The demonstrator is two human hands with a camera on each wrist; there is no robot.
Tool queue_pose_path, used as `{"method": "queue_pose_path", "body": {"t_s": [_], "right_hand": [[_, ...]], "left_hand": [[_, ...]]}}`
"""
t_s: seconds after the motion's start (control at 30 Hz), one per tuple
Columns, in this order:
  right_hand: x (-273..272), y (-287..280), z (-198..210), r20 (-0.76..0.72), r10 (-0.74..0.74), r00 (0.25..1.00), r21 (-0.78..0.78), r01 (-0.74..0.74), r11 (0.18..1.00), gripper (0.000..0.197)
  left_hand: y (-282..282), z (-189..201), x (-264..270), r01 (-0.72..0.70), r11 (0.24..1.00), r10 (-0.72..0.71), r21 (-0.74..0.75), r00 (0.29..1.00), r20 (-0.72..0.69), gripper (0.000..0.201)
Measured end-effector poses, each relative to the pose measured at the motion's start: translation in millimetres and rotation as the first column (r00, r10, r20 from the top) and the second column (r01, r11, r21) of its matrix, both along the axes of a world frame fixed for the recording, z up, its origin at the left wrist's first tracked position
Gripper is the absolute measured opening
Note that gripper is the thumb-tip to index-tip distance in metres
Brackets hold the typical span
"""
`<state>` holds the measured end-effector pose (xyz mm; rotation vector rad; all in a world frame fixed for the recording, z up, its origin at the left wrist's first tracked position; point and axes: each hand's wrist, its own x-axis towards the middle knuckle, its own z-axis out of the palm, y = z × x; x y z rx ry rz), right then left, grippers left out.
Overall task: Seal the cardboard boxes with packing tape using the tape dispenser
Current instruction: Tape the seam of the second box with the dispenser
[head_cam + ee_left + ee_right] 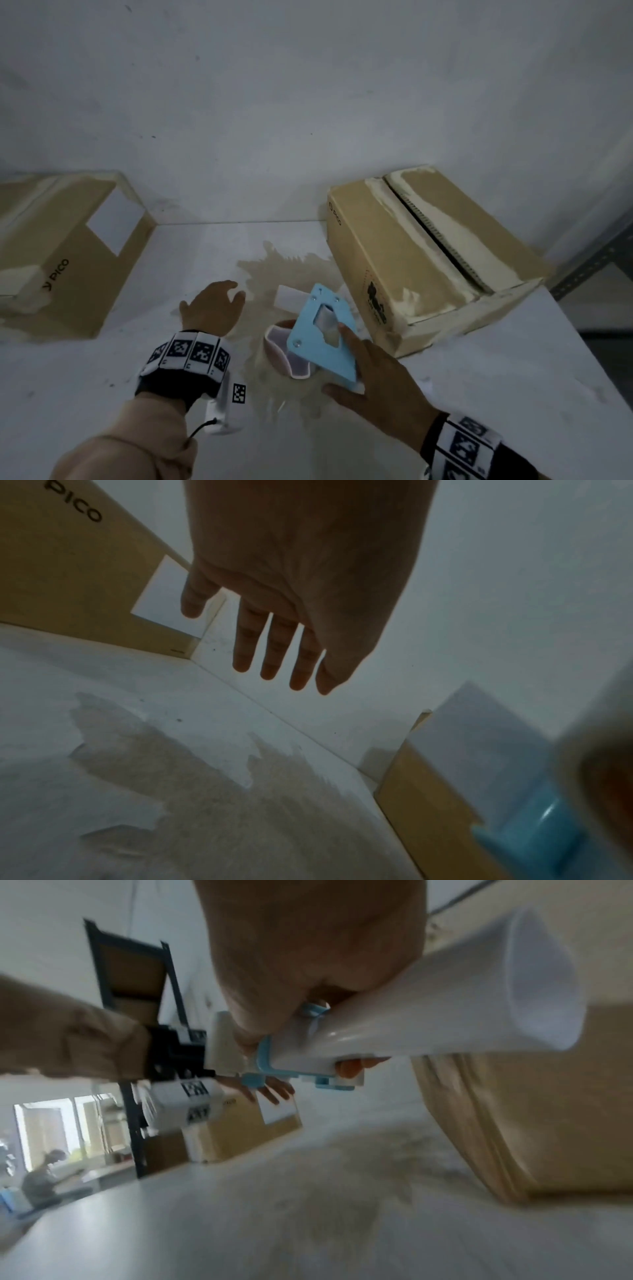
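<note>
A light-blue tape dispenser [318, 337] with a tape roll [287, 353] hangs just above the white table [479, 394]. My right hand [342, 359] grips it, index finger laid on the blue side plate. In the right wrist view the right hand [291, 1001] wraps the dispenser's white handle [445, 1001]. A cardboard box [428, 253] sits right of the dispenser, a dark gap along its top seam. A second cardboard box [68, 246] with a white label stands at far left. My left hand [212, 301] hovers open between them, its fingers [274, 647] straight, holding nothing.
A brown stained patch [284, 274] spreads over the table under the dispenser. A grey wall [308, 102] stands right behind the table. Part of a metal shelf frame [589, 263] shows at the right edge. A person [41, 1177] sits far off in the room.
</note>
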<state>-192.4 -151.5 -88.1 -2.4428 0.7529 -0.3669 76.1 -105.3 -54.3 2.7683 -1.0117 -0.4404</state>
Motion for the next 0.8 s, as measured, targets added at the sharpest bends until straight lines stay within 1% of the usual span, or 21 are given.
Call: {"method": "queue_pose_path", "body": {"t_s": [0.07,0.1,0.17,0.2,0.23,0.27,0.3,0.33,0.4,0.43,0.5,0.53,0.57,0.63,0.67,0.73,0.77,0.8], "right_hand": [[-5.5,-6.5,29.6,0.1,-0.01,0.995,0.131,-0.003,0.991,0.091],[-8.0,-11.4,44.5,0.179,-0.027,0.983,0.211,-0.011,0.977,0.088],[-13.6,-24.5,72.0,0.354,-0.089,0.931,0.327,-0.034,0.945,0.069],[-16.8,-34.1,83.9,0.416,-0.125,0.901,0.369,-0.041,0.929,0.063],[-20.2,-45.5,92.2,0.459,-0.165,0.873,0.393,-0.033,0.919,0.065],[-24.3,-57.6,99.5,0.49,-0.199,0.849,0.402,-0.018,0.915,0.071],[-28.8,-70.0,104.4,0.511,-0.221,0.831,0.401,-0.003,0.916,0.077],[-33.2,-81.5,107.5,0.523,-0.246,0.816,0.402,0.018,0.915,0.08],[-42.2,-103.7,108.3,0.519,-0.299,0.801,0.414,0.071,0.908,0.075],[-45.9,-113.9,108.0,0.52,-0.313,0.795,0.419,0.082,0.904,0.076],[-53.6,-133.1,107.9,0.549,-0.324,0.771,0.416,0.085,0.905,0.085],[-56.5,-140.8,109.9,0.57,-0.322,0.756,0.399,0.088,0.913,0.083],[-60.4,-148.2,110.5,0.588,-0.318,0.744,0.381,0.092,0.92,0.075],[-69.2,-161.0,110.7,0.603,-0.322,0.73,0.384,0.088,0.919,0.058],[-72.8,-165.4,109.9,0.606,-0.337,0.721,0.393,0.097,0.914,0.06],[-79.6,-174.4,104.9,0.6,-0.386,0.701,0.403,0.152,0.902,0.08],[-81.5,-179.5,103.1,0.607,-0.405,0.684,0.409,0.168,0.897,0.084],[-83.3,-184.0,102.4,0.621,-0.406,0.671,0.409,0.165,0.898,0.081]], "left_hand": [[-6.5,4.5,-1.4,0.013,0.999,-0.012,-0.034,1.0,0.009,0.042],[-11.1,7.3,-3.4,0.026,0.998,-0.026,-0.049,1.0,0.007,0.041],[-24.3,13.3,-10.5,0.069,0.994,-0.068,-0.089,0.998,0.016,0.041],[-32.9,15.9,-15.8,0.1,0.988,-0.098,-0.114,0.995,0.028,0.042],[-42.8,17.9,-22.0,0.139,0.98,-0.135,-0.139,0.99,0.041,0.042],[-54.1,19.8,-28.8,0.182,0.97,-0.175,-0.162,0.983,0.052,0.044],[-66.0,21.7,-36.0,0.221,0.959,-0.214,-0.18,0.975,0.057,0.046],[-78.5,23.9,-43.3,0.254,0.946,-0.246,-0.2,0.967,0.062,0.048],[-103.2,28.3,-57.0,0.308,0.921,-0.298,-0.239,0.952,0.077,0.052],[-115.3,31.0,-64.0,0.334,0.907,-0.324,-0.256,0.942,0.083,0.054],[-137.9,35.5,-76.9,0.387,0.874,-0.382,-0.293,0.921,0.079,0.058],[-148.2,37.3,-82.9,0.414,0.857,-0.412,-0.306,0.908,0.073,0.06],[-158.3,38.3,-87.9,0.443,0.842,-0.445,-0.307,0.893,0.07,0.061],[-177.6,39.7,-96.4,0.502,0.827,-0.499,-0.252,0.863,0.082,0.064],[-185.8,39.5,-99.8,0.521,0.827,-0.514,-0.209,0.853,0.093,0.065],[-199.6,39.1,-106.1,0.542,0.829,-0.531,-0.139,0.84,0.111,0.067],[-204.6,37.7,-108.6,0.55,0.828,-0.538,-0.109,0.835,0.118,0.069],[-207.7,35.7,-111.2,0.554,0.829,-0.544,-0.079,0.831,0.115,0.07]]}}
